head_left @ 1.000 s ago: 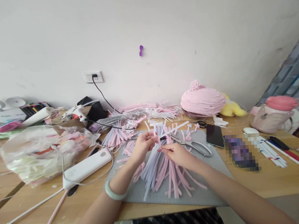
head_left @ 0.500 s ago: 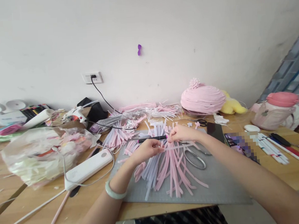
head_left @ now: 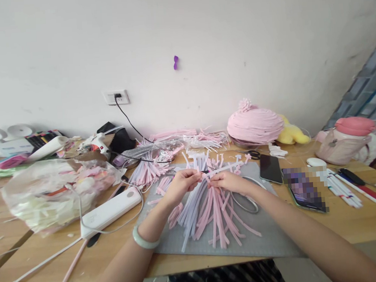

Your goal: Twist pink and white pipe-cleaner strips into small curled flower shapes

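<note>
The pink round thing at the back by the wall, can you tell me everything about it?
The pink dome looks like a soft hat made of thin pink strips wound round in layers. A small fluffy tuft sits on top. It rests upright on the wooden table, close to the wall. A yellow plush toy lies against its right side. No hand touches it.
</note>
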